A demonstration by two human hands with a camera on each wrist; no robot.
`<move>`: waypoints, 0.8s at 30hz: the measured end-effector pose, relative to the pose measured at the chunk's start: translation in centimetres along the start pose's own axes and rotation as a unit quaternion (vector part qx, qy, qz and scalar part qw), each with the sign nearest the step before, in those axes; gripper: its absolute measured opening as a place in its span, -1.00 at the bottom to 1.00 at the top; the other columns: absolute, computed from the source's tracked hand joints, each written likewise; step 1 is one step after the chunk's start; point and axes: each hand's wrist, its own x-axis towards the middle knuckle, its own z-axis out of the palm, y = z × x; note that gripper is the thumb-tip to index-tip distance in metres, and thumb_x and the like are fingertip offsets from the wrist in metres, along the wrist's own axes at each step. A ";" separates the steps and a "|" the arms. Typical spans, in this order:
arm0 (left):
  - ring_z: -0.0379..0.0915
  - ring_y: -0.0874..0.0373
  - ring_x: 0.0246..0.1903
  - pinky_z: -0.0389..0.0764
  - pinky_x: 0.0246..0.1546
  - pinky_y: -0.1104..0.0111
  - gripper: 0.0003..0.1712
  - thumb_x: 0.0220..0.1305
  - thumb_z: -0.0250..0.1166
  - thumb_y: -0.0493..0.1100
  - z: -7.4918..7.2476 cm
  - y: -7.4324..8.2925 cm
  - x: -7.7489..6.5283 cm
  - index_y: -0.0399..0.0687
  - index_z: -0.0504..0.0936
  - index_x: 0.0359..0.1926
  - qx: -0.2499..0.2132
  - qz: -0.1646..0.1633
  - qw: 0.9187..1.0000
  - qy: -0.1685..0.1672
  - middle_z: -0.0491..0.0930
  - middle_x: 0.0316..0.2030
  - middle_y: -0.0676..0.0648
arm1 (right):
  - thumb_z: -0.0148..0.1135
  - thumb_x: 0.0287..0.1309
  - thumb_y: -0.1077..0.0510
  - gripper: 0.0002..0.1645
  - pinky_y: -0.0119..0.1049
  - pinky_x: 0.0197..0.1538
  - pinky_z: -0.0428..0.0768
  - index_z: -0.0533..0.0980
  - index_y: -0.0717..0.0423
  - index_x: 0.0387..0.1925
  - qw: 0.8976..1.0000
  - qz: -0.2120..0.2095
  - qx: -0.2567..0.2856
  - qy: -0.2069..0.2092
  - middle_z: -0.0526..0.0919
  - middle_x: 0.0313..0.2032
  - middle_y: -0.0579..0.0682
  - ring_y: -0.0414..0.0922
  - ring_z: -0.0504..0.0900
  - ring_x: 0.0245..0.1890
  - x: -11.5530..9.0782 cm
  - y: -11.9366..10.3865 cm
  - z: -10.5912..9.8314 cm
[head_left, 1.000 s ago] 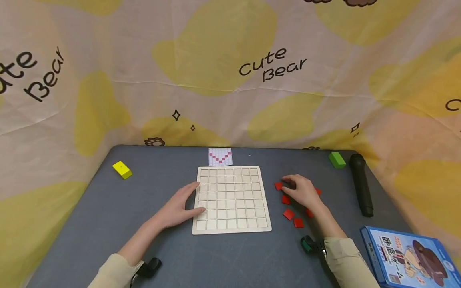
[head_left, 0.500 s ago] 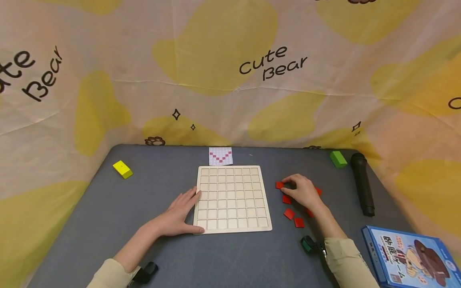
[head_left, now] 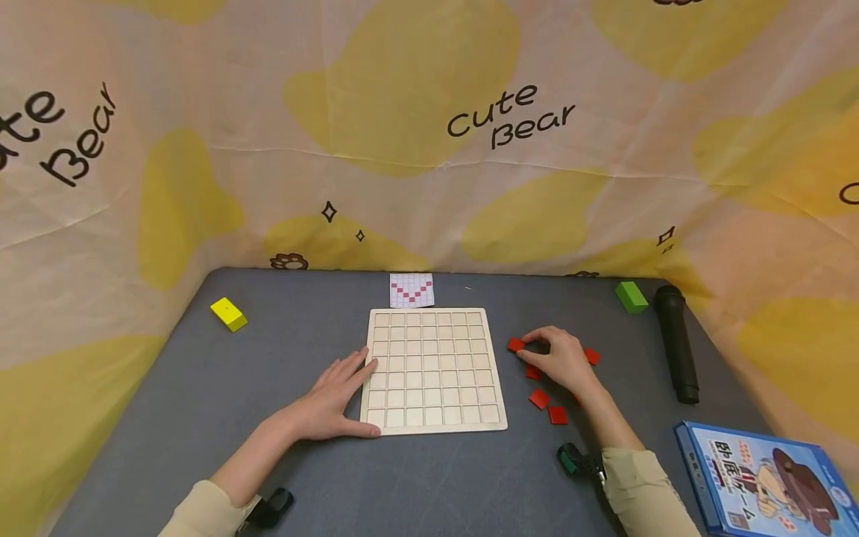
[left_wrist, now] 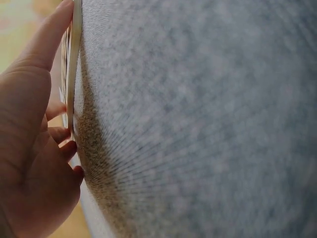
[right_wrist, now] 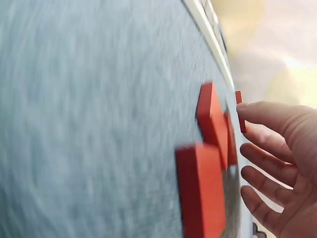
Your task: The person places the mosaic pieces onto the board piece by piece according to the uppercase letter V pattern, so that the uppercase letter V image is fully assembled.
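Note:
My left hand (head_left: pixel 325 410) rests on the left edge of a pale wooden grid board (head_left: pixel 431 373), fingers spread and fairly straight, thumb at the near left corner. In the left wrist view the thumb (left_wrist: pixel 42 42) lies along the board's thin edge. To the right of the board, my right hand (head_left: pixel 560 362) pinches a red square tile (head_left: pixel 514 344) between thumb and index finger; the right wrist view shows this held tile (right_wrist: pixel 242 125) at the fingertips. Several other red tiles (head_left: pixel 539 399) lie on the table under and around that hand, some partly hidden by it.
A small card (head_left: pixel 411 291) with a V of pinkish-red squares lies behind the board. A yellow block (head_left: pixel 229 315) sits at the far left. At the right are a green block (head_left: pixel 631 297), a black cylindrical thing like a microphone (head_left: pixel 676 347) and a blue box (head_left: pixel 765 477).
My left hand has slid slightly toward the near corner along the board's edge. The right hand has shifted a little to the left, and the pinched red tile has moved with it.

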 end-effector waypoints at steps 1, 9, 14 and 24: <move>-0.26 -0.21 0.47 -0.18 0.37 -0.15 0.27 0.01 0.37 0.42 0.0 0.0 0.0 -0.21 0.06 0.50 0.000 0.001 1.000 0.000 -0.17 0.51 -0.27 | 0.47 0.05 0.06 -0.69 0.08 0.09 0.45 0.68 0.13 -0.18 1.000 0.000 0.004 0.000 0.66 -0.11 0.13 0.12 0.55 -0.03 0.0 -0.2 0.1; -0.24 -0.20 0.47 -0.14 0.37 -0.13 0.35 -0.01 0.37 0.44 0.2 -0.2 0.1 -0.28 -0.04 0.51 0.019 0.005 1.000 0.006 -0.15 0.51 -0.28 | 0.48 0.04 0.02 -0.69 0.00 0.04 0.50 0.68 0.03 -0.18 0.999 -0.004 0.050 -0.011 0.67 -0.13 0.00 0.01 0.57 -0.07 -0.4 -2.8 1.1; -0.20 -0.20 0.47 -0.09 0.37 -0.11 0.41 -0.05 0.39 0.44 0.2 -0.1 0.2 -0.32 -0.08 0.51 0.027 0.002 1.000 0.014 -0.12 0.50 -0.27 | 0.49 0.03 0.03 -0.71 -0.04 0.00 0.52 0.68 0.00 -0.19 0.998 -0.020 0.059 -0.023 0.67 -0.17 -0.07 -0.05 0.58 -0.13 -0.6 -4.2 2.2; -0.19 -0.19 0.47 -0.06 0.37 -0.11 0.41 -0.07 0.38 0.48 0.2 -0.3 0.3 -0.30 -0.05 0.51 0.037 -0.007 0.999 0.009 -0.11 0.51 -0.24 | 0.50 -0.01 0.08 -0.76 -0.24 -0.23 0.46 0.68 -0.04 -0.24 0.993 -0.073 0.076 -0.046 0.61 -0.33 -0.15 -0.14 0.49 -0.31 -1.3 -7.1 4.1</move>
